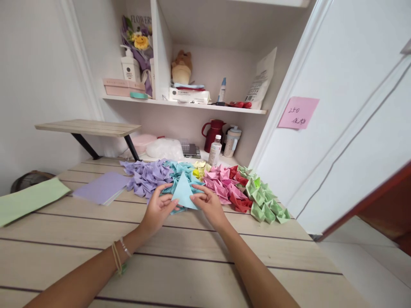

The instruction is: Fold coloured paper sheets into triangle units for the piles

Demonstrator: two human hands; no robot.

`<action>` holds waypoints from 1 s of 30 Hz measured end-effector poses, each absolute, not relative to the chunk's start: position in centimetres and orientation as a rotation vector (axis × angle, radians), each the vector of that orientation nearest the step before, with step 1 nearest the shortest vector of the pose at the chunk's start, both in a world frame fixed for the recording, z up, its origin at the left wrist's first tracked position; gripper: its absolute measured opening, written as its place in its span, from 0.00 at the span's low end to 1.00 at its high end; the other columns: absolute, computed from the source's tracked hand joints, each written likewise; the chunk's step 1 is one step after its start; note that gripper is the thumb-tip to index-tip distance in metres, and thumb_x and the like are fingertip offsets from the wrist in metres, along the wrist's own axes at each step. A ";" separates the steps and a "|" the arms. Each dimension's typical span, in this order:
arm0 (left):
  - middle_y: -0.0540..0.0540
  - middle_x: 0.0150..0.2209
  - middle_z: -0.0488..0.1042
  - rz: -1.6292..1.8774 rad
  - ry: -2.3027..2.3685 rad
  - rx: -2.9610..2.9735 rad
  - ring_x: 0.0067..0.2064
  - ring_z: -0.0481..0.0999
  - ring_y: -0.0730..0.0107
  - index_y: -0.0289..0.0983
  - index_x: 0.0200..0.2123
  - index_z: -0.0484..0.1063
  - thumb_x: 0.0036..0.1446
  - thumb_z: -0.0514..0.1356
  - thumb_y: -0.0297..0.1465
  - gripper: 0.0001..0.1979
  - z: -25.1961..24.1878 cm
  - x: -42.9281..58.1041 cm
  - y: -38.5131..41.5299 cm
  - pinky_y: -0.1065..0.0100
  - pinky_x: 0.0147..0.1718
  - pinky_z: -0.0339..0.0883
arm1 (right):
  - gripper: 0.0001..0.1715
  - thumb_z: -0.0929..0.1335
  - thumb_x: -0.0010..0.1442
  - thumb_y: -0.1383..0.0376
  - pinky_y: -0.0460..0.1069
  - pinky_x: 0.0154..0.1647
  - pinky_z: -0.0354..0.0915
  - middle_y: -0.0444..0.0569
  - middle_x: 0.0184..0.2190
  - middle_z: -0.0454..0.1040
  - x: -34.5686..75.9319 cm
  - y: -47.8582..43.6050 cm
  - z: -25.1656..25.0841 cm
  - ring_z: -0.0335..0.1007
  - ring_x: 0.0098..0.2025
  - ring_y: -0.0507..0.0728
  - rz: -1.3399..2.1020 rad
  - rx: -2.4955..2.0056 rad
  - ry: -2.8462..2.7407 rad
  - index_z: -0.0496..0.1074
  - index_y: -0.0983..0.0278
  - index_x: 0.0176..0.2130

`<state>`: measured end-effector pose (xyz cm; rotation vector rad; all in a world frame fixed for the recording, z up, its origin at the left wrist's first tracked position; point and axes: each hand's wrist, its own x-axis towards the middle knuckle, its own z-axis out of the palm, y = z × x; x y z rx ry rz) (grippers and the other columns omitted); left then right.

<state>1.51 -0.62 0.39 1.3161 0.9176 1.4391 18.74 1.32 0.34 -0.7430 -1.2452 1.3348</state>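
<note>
A light blue sheet of paper (184, 193), folded to a triangle with its point upward, is held up above the table between both hands. My left hand (159, 204) pinches its lower left corner, thumb in front. At the lower right corner, my right hand (208, 204) grips it the same way, fingers partly behind the paper. Just behind lie folded blue paper boats (177, 169), partly hidden by the triangle and my fingers. Purple paper boats (149, 174) are heaped to the left, and pink paper boats (219, 179) to the right.
Red (240, 204) and green paper boats (265, 199) lie at the right. Purple paper sheets (101, 187) and a green sheet (32, 200) rest on the left of the slatted table (167, 265). A bottle (215, 150) and red jug (214, 133) stand behind, below a shelf (186, 105).
</note>
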 end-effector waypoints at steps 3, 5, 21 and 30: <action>0.45 0.28 0.77 1.402 0.938 1.276 0.28 0.77 0.67 0.34 0.44 0.64 0.45 0.64 0.33 0.22 0.3 1.4 -0.4 0.70 0.26 0.70 | 0.26 0.74 0.41 0.63 0.45 0.27 0.62 0.43 0.23 0.75 18.8 1.0 0.8 0.66 0.22 0.49 1.332 -0.779 -1.215 0.69 0.66 0.41; 0.46 0.25 0.77 1.359 0.939 1.236 0.26 0.76 0.68 0.33 0.38 0.67 0.45 0.64 0.34 0.17 0.0 1.3 -0.2 0.72 0.23 0.68 | 0.24 0.75 0.38 0.64 0.45 0.26 0.62 0.44 0.22 0.75 18.7 0.7 1.1 0.67 0.22 0.50 1.330 -0.816 -1.187 0.71 0.67 0.37; 0.51 0.20 0.73 1.216 0.715 1.045 0.22 0.72 0.78 0.34 0.32 0.71 0.47 0.64 0.34 0.10 -0.8 0.8 0.2 0.77 0.23 0.66 | 0.21 0.71 0.45 0.63 0.41 0.18 0.57 0.39 0.19 0.68 18.1 -0.1 1.3 0.59 0.17 0.46 1.489 -0.833 -1.175 0.67 0.64 0.41; 0.46 0.27 0.76 1.161 0.954 1.218 0.28 0.75 0.68 0.33 0.36 0.74 0.45 0.64 0.37 0.15 -0.4 0.9 0.1 0.70 0.27 0.70 | 0.13 0.65 0.47 0.73 0.46 0.27 0.65 0.45 0.26 0.76 19.1 0.7 0.6 0.70 0.26 0.54 0.724 -0.908 -1.751 0.77 0.63 0.31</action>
